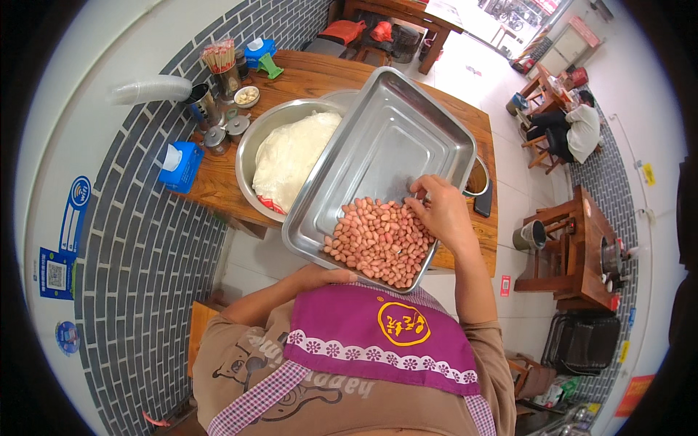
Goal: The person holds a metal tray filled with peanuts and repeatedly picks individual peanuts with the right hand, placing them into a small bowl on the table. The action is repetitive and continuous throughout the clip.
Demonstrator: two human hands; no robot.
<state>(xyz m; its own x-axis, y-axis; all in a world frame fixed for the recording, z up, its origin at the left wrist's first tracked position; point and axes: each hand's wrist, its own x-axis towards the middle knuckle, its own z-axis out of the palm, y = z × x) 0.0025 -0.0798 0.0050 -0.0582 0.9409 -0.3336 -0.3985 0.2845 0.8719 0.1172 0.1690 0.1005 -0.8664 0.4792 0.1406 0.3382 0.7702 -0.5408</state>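
Note:
A rectangular stainless steel tray (pixel 401 141) is held in front of my apron, overlapping the bowl and the table edge in view. Shelled peanuts (pixel 381 240) with pinkish-red skins are heaped in its near end; the far end is bare metal. My left hand (pixel 327 275) grips the near rim, thumb showing and the other fingers hidden beneath. Over the tray's right side, my right hand (pixel 441 210) reaches in with bent fingers at the heap's edge. Whether a peanut is between those fingertips cannot be made out.
On the wooden table (pixel 305 71) are a steel bowl (pixel 245 163) holding plastic-covered dough (pixel 297 155), lidded jars (pixel 238 126), a chopstick holder (pixel 226 82), a tissue box (pixel 182 166), a garlic dish (pixel 247 97) and a phone (pixel 483 199). A person (pixel 578 131) sits across the room.

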